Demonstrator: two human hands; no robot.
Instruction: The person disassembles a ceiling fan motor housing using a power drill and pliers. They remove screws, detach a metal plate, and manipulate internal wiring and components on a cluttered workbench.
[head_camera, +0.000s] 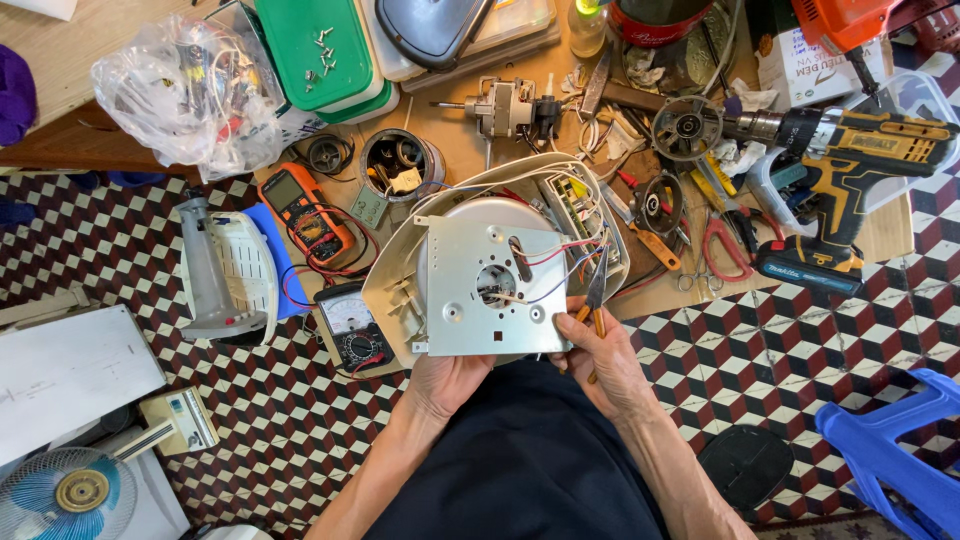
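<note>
While the left hand (450, 375) grips a square metal plate (490, 290), the right hand (600, 350) clasps orange-handled pliers (596, 300).

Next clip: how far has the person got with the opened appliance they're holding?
Done: the cream casing is open and turned up, baring the square metal plate and its coloured wires. In hand: the left hand steadies the plate's lower edge, while the right hand holds orange-handled pliers at the wires. Left: the wires hang loose and the casing remains unclosed; loose screws lie on a green lid.
</note>
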